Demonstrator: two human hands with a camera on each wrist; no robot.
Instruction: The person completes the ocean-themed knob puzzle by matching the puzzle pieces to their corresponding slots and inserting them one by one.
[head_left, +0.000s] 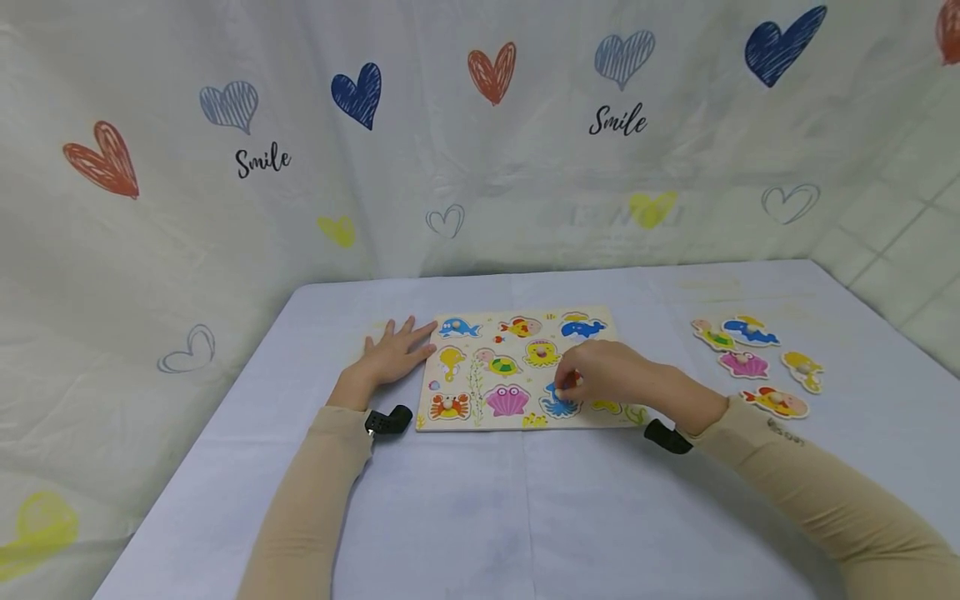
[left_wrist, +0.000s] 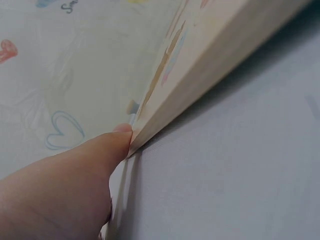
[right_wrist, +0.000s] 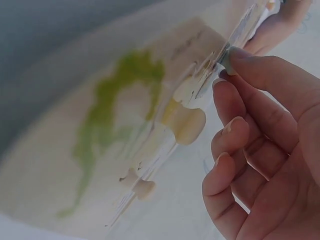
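A wooden puzzle board (head_left: pixel 480 423) with sea-animal pictures lies flat on the table. My left hand (head_left: pixel 392 352) rests at its left edge with fingers spread; the thumb (left_wrist: pixel 117 142) touches the board's side in the left wrist view. My right hand (head_left: pixel 609 372) is over the lower right of the board. Its thumb and index finger pinch the knob of a blue sea-creature puzzle piece (head_left: pixel 559 407), and the other fingers curl loosely. The hand partly hides this piece, so I cannot tell whether it is fully seated. Close by in the right wrist view stands a wooden knob (right_wrist: pixel 187 125).
Right of the board lie loose puzzle pieces: a turtle (head_left: pixel 712 336), a blue whale (head_left: pixel 752 332), a pink shell (head_left: pixel 744 365), a yellow seahorse (head_left: pixel 802 371) and a red-and-yellow fish (head_left: pixel 776 402). A white cloth covers the table (head_left: pixel 450 517). Behind hangs a curtain (head_left: pixel 420 167) printed with hearts.
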